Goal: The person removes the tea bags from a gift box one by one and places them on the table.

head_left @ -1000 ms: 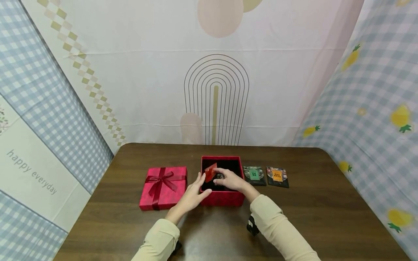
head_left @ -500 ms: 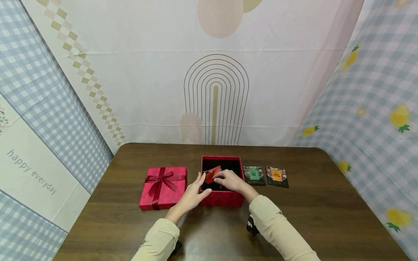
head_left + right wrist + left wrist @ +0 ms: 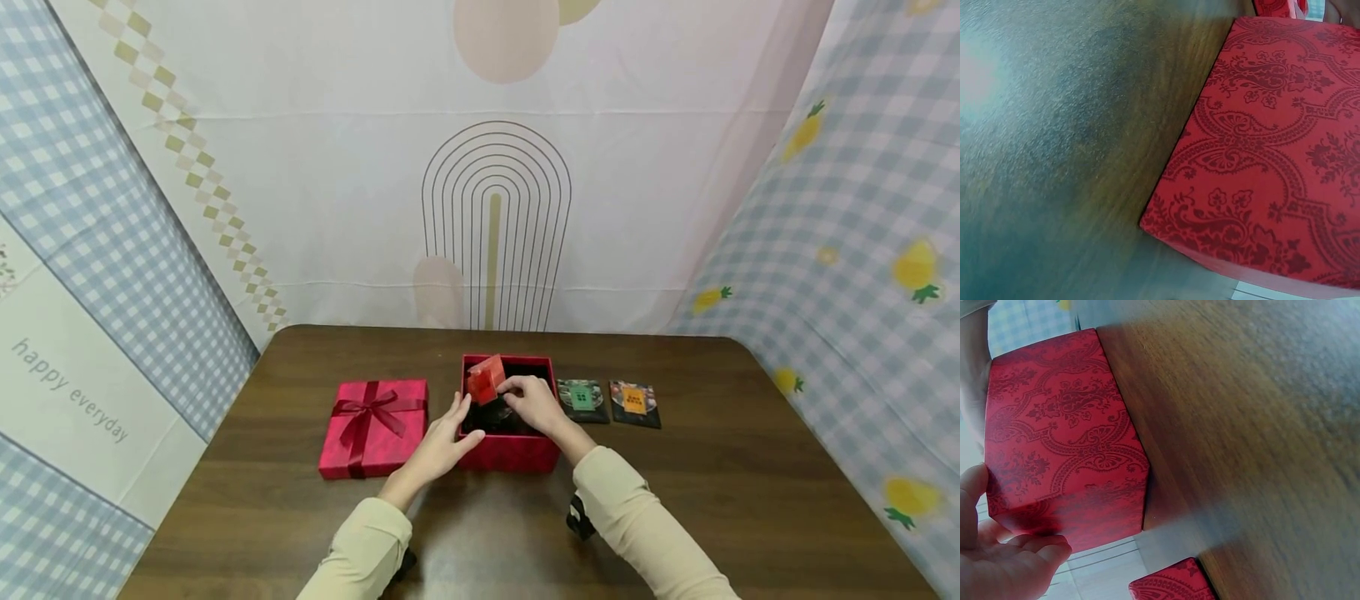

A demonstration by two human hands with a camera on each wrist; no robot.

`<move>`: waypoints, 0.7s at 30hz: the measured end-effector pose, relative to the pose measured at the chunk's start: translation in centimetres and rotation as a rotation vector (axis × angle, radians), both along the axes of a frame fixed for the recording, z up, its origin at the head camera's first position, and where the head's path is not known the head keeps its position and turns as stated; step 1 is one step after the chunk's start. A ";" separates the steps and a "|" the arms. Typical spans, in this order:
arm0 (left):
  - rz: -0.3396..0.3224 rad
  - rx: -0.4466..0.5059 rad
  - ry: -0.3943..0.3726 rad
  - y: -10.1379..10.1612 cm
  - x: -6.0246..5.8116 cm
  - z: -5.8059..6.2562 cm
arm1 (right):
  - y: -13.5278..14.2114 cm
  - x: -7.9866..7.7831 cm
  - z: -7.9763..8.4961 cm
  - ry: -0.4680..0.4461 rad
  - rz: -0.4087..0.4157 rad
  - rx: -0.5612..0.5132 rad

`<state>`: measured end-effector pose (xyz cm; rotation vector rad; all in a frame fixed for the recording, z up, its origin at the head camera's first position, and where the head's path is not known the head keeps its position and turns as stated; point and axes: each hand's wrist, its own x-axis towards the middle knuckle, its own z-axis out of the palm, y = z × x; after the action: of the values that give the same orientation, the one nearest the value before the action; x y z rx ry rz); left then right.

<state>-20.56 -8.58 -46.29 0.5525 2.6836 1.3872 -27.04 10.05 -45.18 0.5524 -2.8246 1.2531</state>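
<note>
The red packet (image 3: 485, 379), small and shiny, is tilted at the mouth of the red box (image 3: 510, 454), its corner pinched by the right hand (image 3: 536, 407). The left hand (image 3: 438, 446), with extended fingers, touches the box's left side. The bow-tied lid (image 3: 397, 437) lies left; green-labelled packet (image 3: 582, 400) and orange-labelled packet (image 3: 635, 403), unreadably small in print, lie right. The table (image 3: 750, 467) stretches further rightward. The left cloth (image 3: 69, 390) reads "happy everyday".

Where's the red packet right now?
In the head view, the red packet is tilted at the left side of the open red box, at the fingertips of the right hand, with the left hand close by.
</note>
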 end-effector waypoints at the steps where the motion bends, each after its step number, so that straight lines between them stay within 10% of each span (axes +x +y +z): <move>1: 0.000 0.001 -0.002 0.0 0.0 0.1 | 0.0 0.0 0.1 0.009 -0.010 -0.003; 21: 0.014 -0.007 0.051 0.2 0.1 0.0 | 3.6 0.7 1.6 0.090 -0.150 -0.197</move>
<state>-20.44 -8.33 -46.29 0.5778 2.7358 1.3847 -26.33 13.65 -43.54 0.3719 -2.5764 1.4166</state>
